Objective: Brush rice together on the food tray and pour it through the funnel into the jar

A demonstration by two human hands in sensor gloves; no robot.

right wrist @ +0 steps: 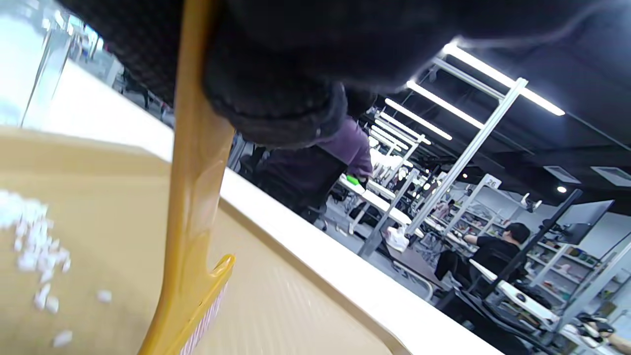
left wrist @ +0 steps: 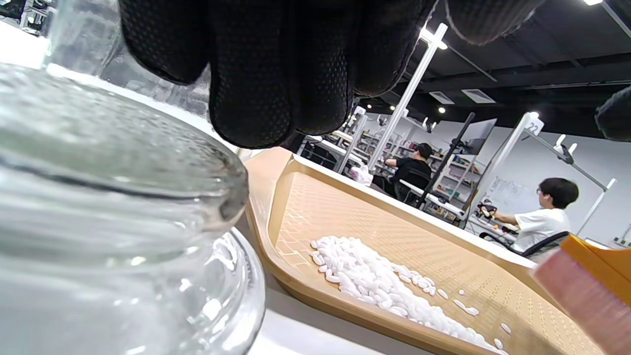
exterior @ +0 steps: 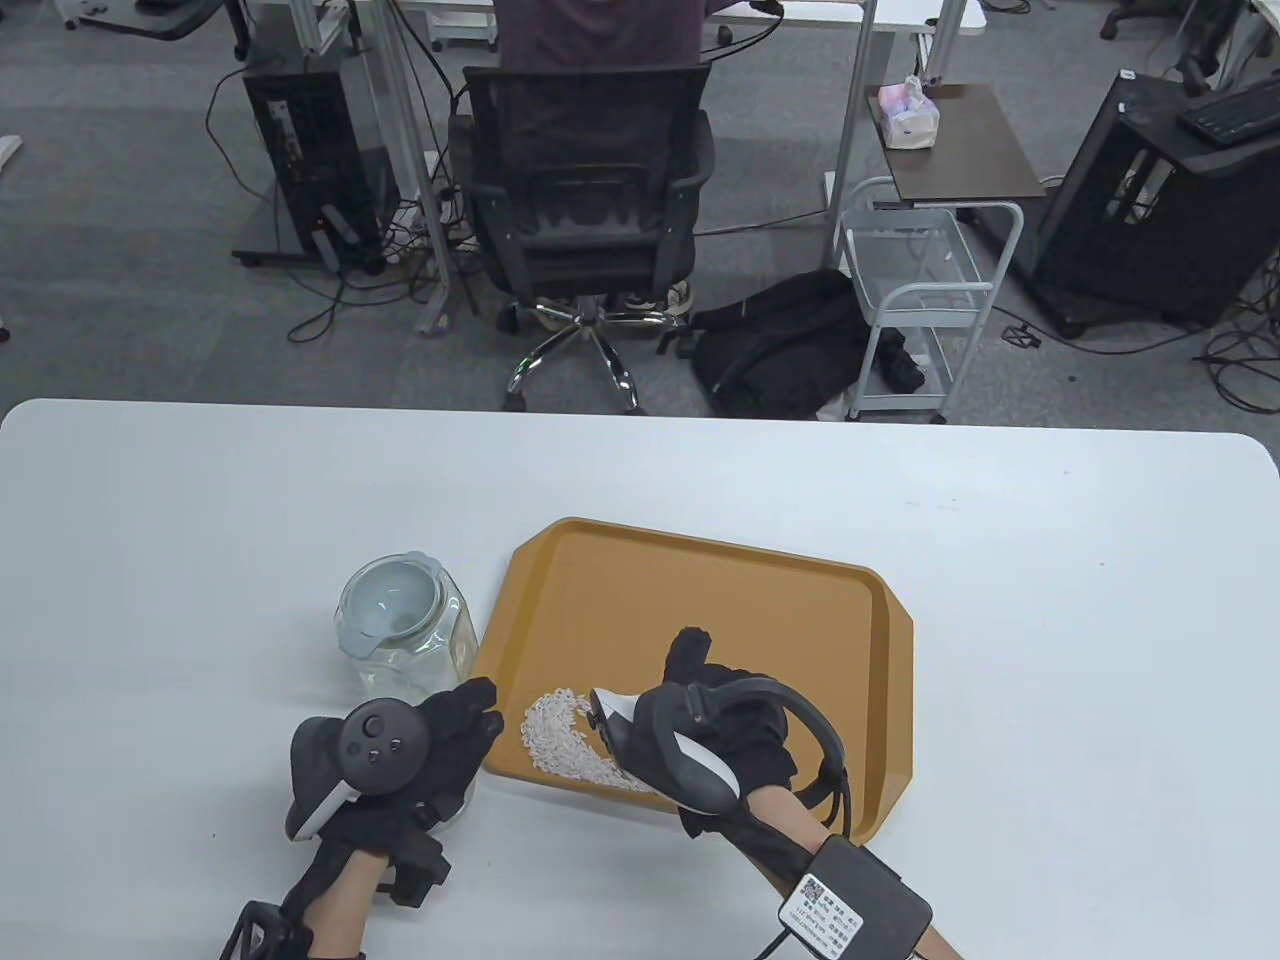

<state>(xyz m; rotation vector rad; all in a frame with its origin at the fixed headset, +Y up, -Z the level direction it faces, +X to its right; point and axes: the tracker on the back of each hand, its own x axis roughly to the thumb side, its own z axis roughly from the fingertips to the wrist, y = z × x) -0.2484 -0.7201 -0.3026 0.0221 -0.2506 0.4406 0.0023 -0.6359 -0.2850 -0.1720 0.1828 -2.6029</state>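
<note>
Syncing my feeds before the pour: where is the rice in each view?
Table view: rice at the tray's near-left corner, by the right hand.
Left wrist view: rice lower centre, on the tray.
Right wrist view: rice at left edge.
Shared landmark: the tray's rim.

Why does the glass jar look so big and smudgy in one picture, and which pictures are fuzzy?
In the left wrist view the jar sits right against the lens, so it is blurred and bulging, while the rice looks sharp. In the right wrist view the brush and rice are soft and smeared, and the ceiling lights glare. The table view is evenly lit and clear.
</note>
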